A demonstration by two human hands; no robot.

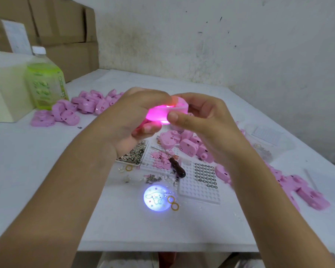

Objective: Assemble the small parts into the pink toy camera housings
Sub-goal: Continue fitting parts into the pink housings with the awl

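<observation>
Now apparently at the test stage. Held up over the counter (46, 171), between left grip (135, 120) and right grip (201, 122): one pink housing (162, 113), glowing from inside, long axis running left to right. Left grip curled round the left end, fingers underneath and over the top. Right grip pinching the right end, thumb in front. Casting a round cartoon picture (158, 198) onto the counter beside the rubber rings (172, 203). Probably ready for setting down. Finished pile (188, 144) below and slightly right, so nearer the right grip. Straight below, well apart from both: screwdriver (177, 167) and cell tray (203, 176).
</observation>
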